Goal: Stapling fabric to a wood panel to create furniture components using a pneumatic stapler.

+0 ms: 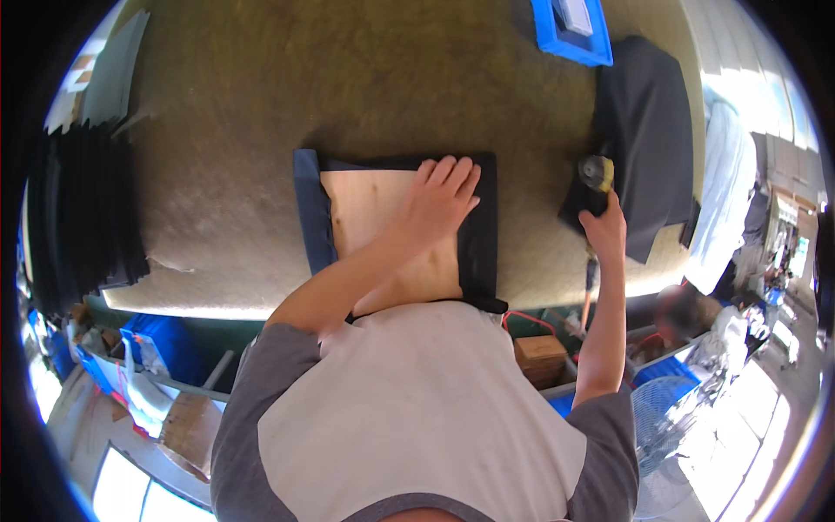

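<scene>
A pale wooden board (374, 204) lies on dark cloth (478, 252) in front of me, close to my body. The cloth shows around the board on the left, far and right sides, and its left strip stands partly away from the wood. My left hand (442, 196) presses on the board's far right part, fingers stretched out, tips at the cloth along the far edge. To the right, my right hand (606, 228) is closed around a black and yellow pneumatic staple gun (596, 174), apart from the board. A hose hangs below the tool.
The brown table (226, 113) carries a stack of dark cloth pieces (83, 217) at left. Dark sheet material (648, 130) lies at right, near a blue tray (572, 35) at the far side. Below the near edge are wooden blocks (541, 358) and a fan (665, 426).
</scene>
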### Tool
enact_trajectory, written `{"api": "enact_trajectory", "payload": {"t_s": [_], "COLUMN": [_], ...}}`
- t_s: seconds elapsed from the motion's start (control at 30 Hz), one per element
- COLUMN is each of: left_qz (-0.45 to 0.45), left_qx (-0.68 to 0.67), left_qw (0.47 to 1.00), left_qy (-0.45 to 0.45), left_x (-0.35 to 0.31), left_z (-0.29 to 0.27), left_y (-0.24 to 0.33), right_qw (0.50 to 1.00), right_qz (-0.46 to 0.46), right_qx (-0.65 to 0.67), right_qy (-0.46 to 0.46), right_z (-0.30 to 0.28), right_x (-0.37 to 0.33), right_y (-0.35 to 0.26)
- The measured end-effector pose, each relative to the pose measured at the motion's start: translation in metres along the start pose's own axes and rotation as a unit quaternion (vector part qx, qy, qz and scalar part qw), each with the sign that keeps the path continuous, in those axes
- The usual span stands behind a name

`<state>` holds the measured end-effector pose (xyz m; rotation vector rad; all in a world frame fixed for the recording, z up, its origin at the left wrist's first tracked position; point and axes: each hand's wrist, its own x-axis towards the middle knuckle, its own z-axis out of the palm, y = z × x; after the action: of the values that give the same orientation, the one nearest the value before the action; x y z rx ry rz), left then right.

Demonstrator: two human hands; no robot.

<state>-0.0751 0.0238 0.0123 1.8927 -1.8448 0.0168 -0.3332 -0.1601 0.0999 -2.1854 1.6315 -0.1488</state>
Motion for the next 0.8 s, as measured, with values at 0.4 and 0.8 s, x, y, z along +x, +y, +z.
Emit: {"api": "enact_trajectory", "payload": {"t_s": [0.4,0.8], "left_qz": [0.013,0.015], "left_qx": [-0.003,-0.039], "left_qw": [1.0,0.998], "left_qy": [0.011,0.046], "left_x": [-0.009,-0.012], "left_z": [0.002,0.004], "left_y": [0.002,-0.003], "right_qw": [0.885,0.913], "right_qz": [0.095,0.076], "right_qx": [0.332,0.276], "right_qy": [-0.311,-0.292], "right_z": [0.003,0.026], "right_x": [-0.034,-0.039], "right_y": [-0.112,-0.111]}}
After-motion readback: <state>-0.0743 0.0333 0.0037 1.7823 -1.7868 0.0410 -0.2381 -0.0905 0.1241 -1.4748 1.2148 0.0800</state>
